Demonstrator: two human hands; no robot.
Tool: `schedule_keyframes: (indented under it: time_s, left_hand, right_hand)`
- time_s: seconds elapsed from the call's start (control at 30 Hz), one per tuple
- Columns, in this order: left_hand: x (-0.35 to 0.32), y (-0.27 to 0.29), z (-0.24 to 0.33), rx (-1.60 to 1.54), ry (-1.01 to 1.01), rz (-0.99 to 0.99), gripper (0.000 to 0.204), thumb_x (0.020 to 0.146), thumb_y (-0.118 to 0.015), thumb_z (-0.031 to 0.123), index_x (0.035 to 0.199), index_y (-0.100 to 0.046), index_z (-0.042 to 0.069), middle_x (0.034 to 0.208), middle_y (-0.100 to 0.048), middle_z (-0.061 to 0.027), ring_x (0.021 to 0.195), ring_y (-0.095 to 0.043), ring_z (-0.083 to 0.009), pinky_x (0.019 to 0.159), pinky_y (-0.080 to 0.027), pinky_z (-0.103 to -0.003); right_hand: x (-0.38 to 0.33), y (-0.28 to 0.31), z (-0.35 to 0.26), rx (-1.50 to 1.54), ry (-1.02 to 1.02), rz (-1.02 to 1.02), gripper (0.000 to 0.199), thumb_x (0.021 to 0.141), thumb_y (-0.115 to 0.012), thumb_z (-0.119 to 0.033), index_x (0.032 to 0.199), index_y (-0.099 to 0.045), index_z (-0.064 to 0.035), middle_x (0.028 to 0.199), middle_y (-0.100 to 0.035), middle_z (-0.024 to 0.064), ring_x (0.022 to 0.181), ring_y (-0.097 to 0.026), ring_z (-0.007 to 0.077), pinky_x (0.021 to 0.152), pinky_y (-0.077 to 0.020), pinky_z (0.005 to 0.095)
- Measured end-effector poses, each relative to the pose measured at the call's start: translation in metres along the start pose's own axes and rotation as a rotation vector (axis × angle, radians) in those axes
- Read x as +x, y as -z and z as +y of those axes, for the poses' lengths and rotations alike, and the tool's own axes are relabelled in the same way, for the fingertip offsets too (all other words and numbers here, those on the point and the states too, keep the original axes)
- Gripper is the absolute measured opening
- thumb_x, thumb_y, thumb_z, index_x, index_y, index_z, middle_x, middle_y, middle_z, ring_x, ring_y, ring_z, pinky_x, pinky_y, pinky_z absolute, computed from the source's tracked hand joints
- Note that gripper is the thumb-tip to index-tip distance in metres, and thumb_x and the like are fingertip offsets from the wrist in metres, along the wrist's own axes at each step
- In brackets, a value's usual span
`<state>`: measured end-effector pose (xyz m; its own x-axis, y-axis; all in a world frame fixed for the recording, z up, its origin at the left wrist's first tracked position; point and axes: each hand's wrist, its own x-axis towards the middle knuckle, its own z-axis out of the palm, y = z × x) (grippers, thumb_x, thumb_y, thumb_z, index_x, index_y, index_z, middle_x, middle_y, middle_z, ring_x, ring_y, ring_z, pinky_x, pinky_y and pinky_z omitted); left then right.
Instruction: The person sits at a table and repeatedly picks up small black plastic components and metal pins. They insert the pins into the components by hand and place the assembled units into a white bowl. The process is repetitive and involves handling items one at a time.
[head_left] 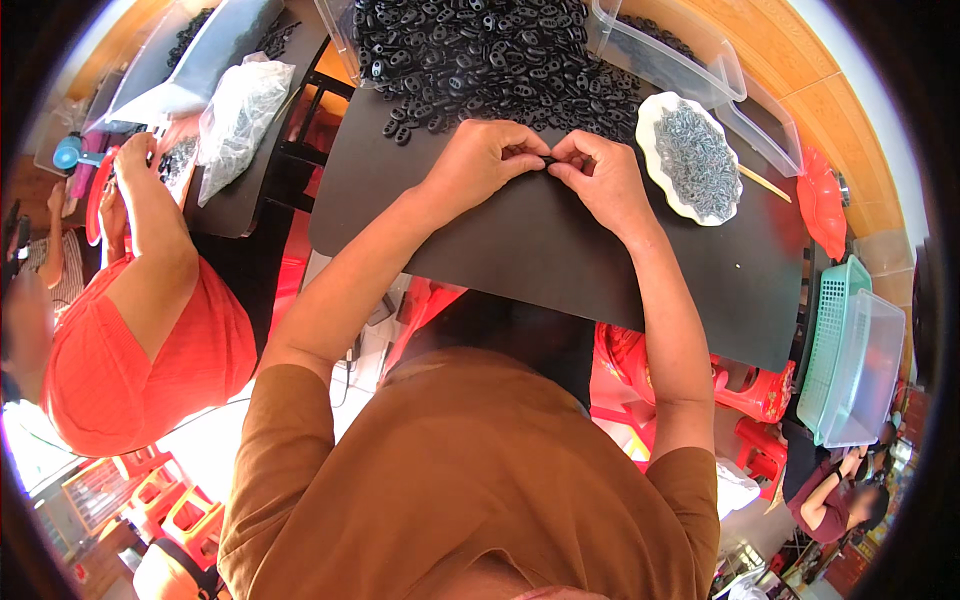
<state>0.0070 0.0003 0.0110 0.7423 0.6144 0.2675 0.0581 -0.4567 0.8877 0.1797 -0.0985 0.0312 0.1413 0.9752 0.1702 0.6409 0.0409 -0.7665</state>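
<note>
My left hand (487, 158) and my right hand (603, 180) meet over the dark table (500, 250), fingertips pinched together. Between them is a small black piece (547, 160), mostly covered by the fingers. Just beyond my hands spreads a large heap of black oval plastic pieces with holes (480, 60). A few of these lie loose at the heap's near edge. To the right of my right hand sits a white scalloped dish (650, 150) full of tiny slender grey-blue metallic-looking parts (698, 160), too small to make out exactly.
Clear plastic bins (690, 75) flank the heap. Right of the dish are a thin wooden stick (765, 183) and a red scalloped dish (823, 205). A green basket (830, 330) stands beyond the table's right edge. At left, a person in red (150, 340) works at another table with a plastic bag (245, 115).
</note>
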Motion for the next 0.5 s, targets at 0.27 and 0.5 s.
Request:
schedule_keyframes:
  time_s: [0.27,0.5]
  left_hand:
    - [0.0,-0.001,0.0,0.034,-0.035,-0.005,0.009,0.083,-0.072,0.005,0.092,-0.073,0.002,0.082,-0.068,-0.0049,0.069,-0.063,-0.0102,0.065,-0.052,-0.026]
    - [0.001,-0.002,-0.003,0.026,-0.033,-0.015,0.008,0.081,-0.072,0.001,0.089,-0.071,0.0,0.082,-0.068,-0.0075,0.071,-0.064,-0.0128,0.064,-0.052,-0.027]
  right_hand:
    - [0.0,0.005,-0.001,-0.093,0.042,-0.03,0.014,0.076,-0.074,-0.006,0.088,-0.069,-0.0028,0.078,-0.064,0.0064,0.064,-0.06,0.0175,0.061,-0.0475,0.0311]
    - [-0.001,0.005,-0.003,-0.19,0.116,-0.034,0.011,0.08,-0.071,-0.012,0.088,-0.07,-0.0042,0.083,-0.066,0.0103,0.075,-0.064,0.03,0.067,-0.0497,0.0386]
